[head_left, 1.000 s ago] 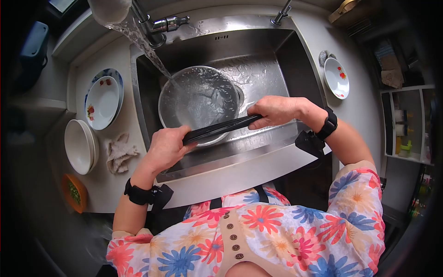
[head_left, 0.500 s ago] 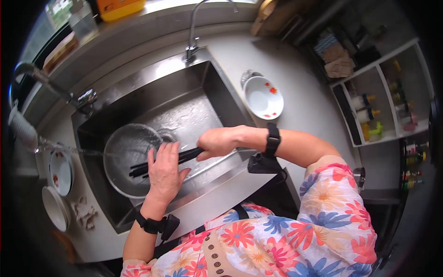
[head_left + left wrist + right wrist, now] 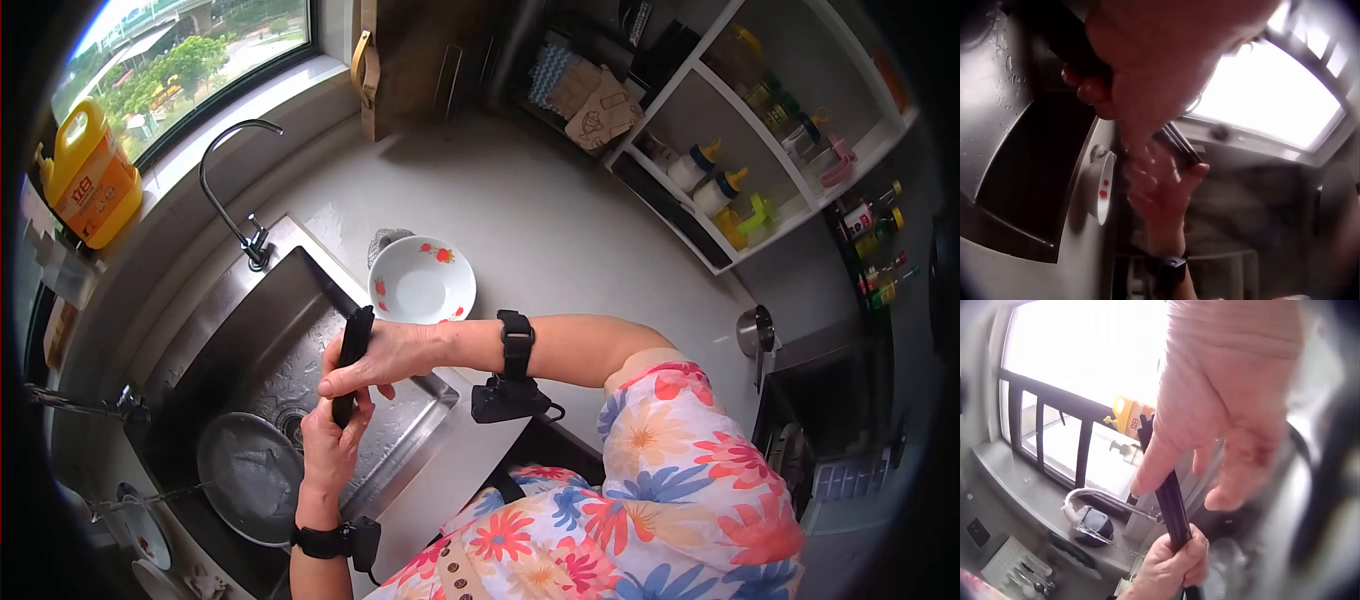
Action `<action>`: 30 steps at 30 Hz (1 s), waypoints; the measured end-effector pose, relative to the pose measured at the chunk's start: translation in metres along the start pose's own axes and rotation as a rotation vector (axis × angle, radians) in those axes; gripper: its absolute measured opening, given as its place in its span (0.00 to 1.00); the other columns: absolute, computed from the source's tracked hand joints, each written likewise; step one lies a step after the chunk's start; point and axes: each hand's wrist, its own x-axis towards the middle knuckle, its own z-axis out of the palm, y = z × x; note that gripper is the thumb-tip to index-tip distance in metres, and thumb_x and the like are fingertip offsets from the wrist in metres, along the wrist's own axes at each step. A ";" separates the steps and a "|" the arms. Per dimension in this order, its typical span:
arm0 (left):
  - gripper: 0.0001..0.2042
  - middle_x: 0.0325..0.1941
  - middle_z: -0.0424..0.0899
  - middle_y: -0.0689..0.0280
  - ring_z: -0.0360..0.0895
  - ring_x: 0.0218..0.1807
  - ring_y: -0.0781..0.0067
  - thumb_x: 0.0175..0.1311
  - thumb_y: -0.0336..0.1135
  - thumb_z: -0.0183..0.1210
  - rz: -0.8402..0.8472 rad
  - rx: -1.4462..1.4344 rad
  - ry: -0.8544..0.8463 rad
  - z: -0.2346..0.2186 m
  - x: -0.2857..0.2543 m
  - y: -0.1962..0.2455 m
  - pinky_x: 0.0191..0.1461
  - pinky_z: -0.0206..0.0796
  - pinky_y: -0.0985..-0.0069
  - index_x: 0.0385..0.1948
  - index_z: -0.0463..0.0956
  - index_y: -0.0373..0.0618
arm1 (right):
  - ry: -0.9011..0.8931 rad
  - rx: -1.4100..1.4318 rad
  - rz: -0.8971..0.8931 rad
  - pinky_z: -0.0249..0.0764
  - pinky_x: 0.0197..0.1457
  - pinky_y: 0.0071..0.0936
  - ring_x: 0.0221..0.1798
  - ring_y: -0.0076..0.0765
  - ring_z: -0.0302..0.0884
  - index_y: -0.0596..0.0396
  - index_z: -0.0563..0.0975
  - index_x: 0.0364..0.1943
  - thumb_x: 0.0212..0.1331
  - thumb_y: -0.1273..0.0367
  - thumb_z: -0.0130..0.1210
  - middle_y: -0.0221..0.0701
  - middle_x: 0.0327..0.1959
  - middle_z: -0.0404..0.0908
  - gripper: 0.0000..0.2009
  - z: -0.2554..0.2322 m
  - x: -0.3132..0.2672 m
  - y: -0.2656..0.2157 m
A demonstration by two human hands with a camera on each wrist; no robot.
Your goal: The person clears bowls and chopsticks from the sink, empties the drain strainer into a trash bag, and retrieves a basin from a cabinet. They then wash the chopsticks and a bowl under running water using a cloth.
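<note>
A bundle of black chopsticks (image 3: pixel 354 348) stands tilted between my hands over the sink's right part. My left hand (image 3: pixel 330 450) grips its lower end, fingers wrapped round it, as the right wrist view also shows. My right hand (image 3: pixel 388 356) holds the bundle loosely higher up, thumb across one side and fingers on the other; the upper tips stick out above it. In the sink (image 3: pixel 215 352), a round metal basin (image 3: pixel 250 480) holds water, and a thin stream runs into it from the left.
A white flowered bowl (image 3: pixel 422 280) stands on the counter (image 3: pixel 560 260) beyond my right hand, a scrubber (image 3: pixel 388 240) behind it. A slim faucet (image 3: pixel 205 180) rises at the sink's back edge. A yellow detergent jug (image 3: pixel 95 180) sits by the window. Dishes stand left of the sink.
The view has swung right. My left hand, laid flat on the chopsticks half a second ago, now grips their lower end. The bundle has turned from lying across the basin to a steep slant.
</note>
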 end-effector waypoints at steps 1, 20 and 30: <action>0.07 0.19 0.73 0.66 0.68 0.22 0.80 0.54 0.30 0.58 -0.007 -0.026 -0.003 0.004 0.004 0.009 0.29 0.63 0.80 0.30 0.71 0.38 | -0.010 0.005 -0.018 0.73 0.21 0.15 0.22 0.21 0.76 0.60 0.76 0.27 0.54 0.63 0.54 0.31 0.23 0.78 0.12 -0.004 -0.005 -0.003; 0.09 0.14 0.74 0.54 0.72 0.17 0.62 0.51 0.33 0.58 -0.317 0.498 0.031 -0.020 -0.034 -0.057 0.25 0.63 0.73 0.19 0.74 0.35 | 1.799 -0.500 -0.344 0.75 0.23 0.19 0.25 0.32 0.79 0.64 0.74 0.35 0.49 0.63 0.54 0.39 0.34 0.75 0.16 -0.349 -0.349 -0.192; 0.09 0.17 0.75 0.53 0.75 0.21 0.56 0.50 0.32 0.58 -0.392 0.588 -0.042 -0.011 -0.026 -0.051 0.27 0.65 0.69 0.19 0.75 0.36 | 1.807 -0.441 -0.079 0.75 0.23 0.22 0.28 0.37 0.79 0.63 0.70 0.41 0.51 0.66 0.53 0.38 0.37 0.73 0.16 -0.423 -0.333 -0.182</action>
